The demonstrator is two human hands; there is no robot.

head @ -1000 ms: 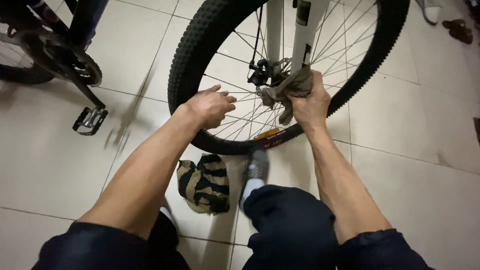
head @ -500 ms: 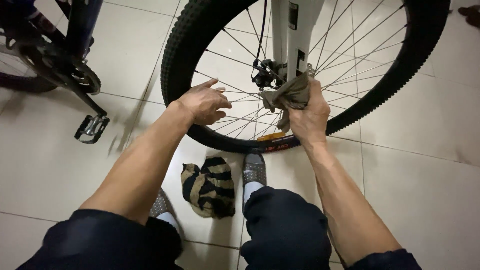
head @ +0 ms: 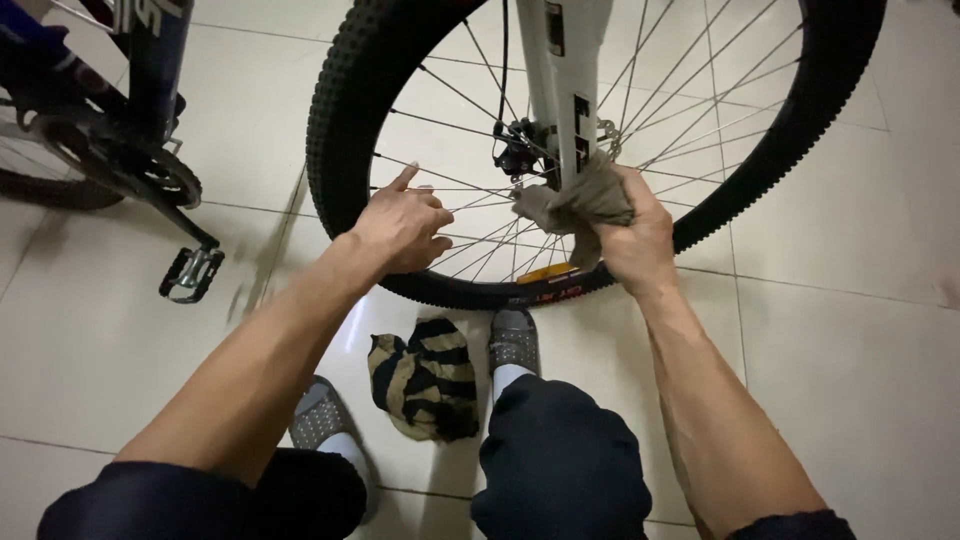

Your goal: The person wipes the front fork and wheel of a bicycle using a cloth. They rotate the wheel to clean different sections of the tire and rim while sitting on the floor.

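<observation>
Grey rag [head: 585, 200] bunched in right hand [head: 635, 235], grip clenched on it, pressed against white fork leg [head: 560, 90] near wheel hub, left hand [head: 400, 225] loosely spread, fingers touching spokes [head: 470, 205], striped cloth [head: 425, 375] on floor between feet.

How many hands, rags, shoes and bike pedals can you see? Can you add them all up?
Hands: 2, the left hand by the wheel's spokes and the right hand holding a rag.
Rags: 2, the grey rag at the fork and the striped rag on the floor.
Shoes: 2, left shoe and right shoe.
Pedals: 1, the pedal.
Total: 7
</observation>
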